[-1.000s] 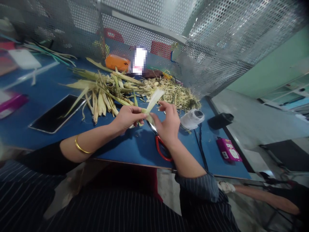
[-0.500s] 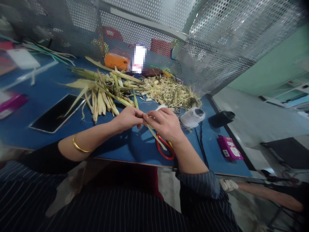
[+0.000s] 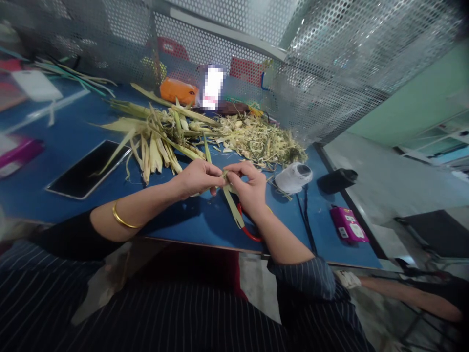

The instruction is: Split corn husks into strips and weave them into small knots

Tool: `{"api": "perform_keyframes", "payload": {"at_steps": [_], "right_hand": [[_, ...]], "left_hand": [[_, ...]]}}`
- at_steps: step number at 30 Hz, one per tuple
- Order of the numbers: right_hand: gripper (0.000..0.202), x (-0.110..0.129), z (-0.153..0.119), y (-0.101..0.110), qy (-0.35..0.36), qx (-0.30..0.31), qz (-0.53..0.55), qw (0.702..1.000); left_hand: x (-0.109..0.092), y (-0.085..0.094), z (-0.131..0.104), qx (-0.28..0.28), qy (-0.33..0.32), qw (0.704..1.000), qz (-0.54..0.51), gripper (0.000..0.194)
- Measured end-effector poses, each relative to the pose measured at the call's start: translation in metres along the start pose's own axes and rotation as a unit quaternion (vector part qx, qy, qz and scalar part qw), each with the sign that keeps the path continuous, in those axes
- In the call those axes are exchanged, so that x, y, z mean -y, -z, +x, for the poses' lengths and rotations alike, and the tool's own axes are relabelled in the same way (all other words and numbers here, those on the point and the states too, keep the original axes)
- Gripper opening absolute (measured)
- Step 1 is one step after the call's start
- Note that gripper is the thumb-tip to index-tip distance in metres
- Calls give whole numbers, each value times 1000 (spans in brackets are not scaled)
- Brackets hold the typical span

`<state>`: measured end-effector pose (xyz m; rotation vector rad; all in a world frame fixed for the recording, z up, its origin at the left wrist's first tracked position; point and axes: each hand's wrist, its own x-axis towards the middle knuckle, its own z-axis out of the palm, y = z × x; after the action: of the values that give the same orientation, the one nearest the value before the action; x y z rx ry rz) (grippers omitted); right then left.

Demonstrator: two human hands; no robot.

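- From where I stand, the pale green strip (image 3: pixel 233 208), a leaf or husk by the look of it, is in front of the person's chest, its top between the fingertips and its long tail hanging toward half past five.
- The left hand (image 3: pixel 200 180) pinches that top end between thumb and fingers, coming in from nine o'clock.
- The right hand (image 3: pixel 251 188) meets it from three o'clock, thumb and fingertips nipping the same spot; I can't make out which fingers press hardest, or any fold beneath them.
- I'd judge the strip almost weightless: thin, soft and bendy across its width, a bit stiffer along its length.
- It probably splits easily along the grain; the lower end looks notched, so a hard tug there might tear it.
- The surface may be smooth enough to slide, so a flat pinch near the top, pads across the full width, seems the safest hold.
- Under the tail, toward five o'clock, the red scissors handle (image 3: pixel 251 236) lies on the blue table (image 3: pixel 205 225), partly hidden by the right hand and forearm.
- The husk bundle (image 3: pixel 156 159) sits at ten o'clock, the heap of shreds (image 3: pixel 260 139) at one, the white spool (image 3: pixel 287 181) between two and three.
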<state>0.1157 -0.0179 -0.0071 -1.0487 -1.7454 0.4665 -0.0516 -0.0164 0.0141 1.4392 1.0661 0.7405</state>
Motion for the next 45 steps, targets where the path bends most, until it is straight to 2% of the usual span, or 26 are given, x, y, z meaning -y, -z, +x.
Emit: {"api": "perform_keyframes", "payload": {"at_steps": [3, 5, 6, 8, 11, 13, 15, 19, 21, 23, 26, 29, 33, 36, 38, 40, 43, 45], "right_hand": [[13, -4, -1, -3, -71, 7, 68, 995], [14, -6, 0, -1, -64, 19, 59, 996], [15, -6, 1, 1, -32, 28, 28, 999], [17, -4, 4, 6, 78, 58, -80, 992], [20, -2, 7, 15, 233, 98, -237, 938], [19, -1, 7, 17, 263, 93, -273, 921], [18, -2, 5, 15, 242, 58, -252, 935], [16, -3, 0, 4, 116, -7, -116, 986], [17, -3, 0, 1, 54, -11, -59, 997], [17, -2, 2, 3, 31, -2, -26, 999], [19, -1, 7, 14, 59, -2, -39, 998], [23, -4, 11, 29, 71, -3, -103, 992], [28, -11, 13, 37, 92, 120, -239, 959], [29, -8, 10, 34, 147, 133, -261, 945], [29, -2, 7, 31, 172, 139, -215, 951], [23, 4, 5, 30, 155, 171, -126, 965], [20, 9, 2, 29, 45, 197, 40, 979], [20, 9, 1, 29, -23, 206, 131, 970]], "left_hand": [[0, 1, 1, 0, 6, 1000, -9, 12], [-1, 1, 1, -6, 8, 1000, -7, 13], [-2, 0, 1, -10, 7, 1000, -4, 13], [-2, -1, 1, -15, 7, 1000, 7, 12], [-1, -2, 0, -13, 4, 1000, 22, 11], [-1, -1, 0, -12, -2, 1000, 27, 13], [-1, 0, -1, -12, -9, 999, 32, 16], [0, 2, -1, -7, -2, 999, 32, 23], [1, 2, 0, -2, -1, 1000, 24, 24], [3, 2, 0, 0, -3, 1000, 12, 23], [2, 2, 1, -20, 4, 999, -28, 22], [0, 5, 3, -71, 7, 994, -80, 22], [3, 9, 8, -112, -3, 986, -124, 25], [6, 9, 11, -141, -23, 982, -126, 24], [7, 7, 11, -159, -47, 979, -115, 21], [6, 4, 10, -163, -72, 979, -101, 19], [4, 2, 8, -165, -87, 977, -100, 19], [3, 2, 8, -180, -82, 974, -112, 18]]}}
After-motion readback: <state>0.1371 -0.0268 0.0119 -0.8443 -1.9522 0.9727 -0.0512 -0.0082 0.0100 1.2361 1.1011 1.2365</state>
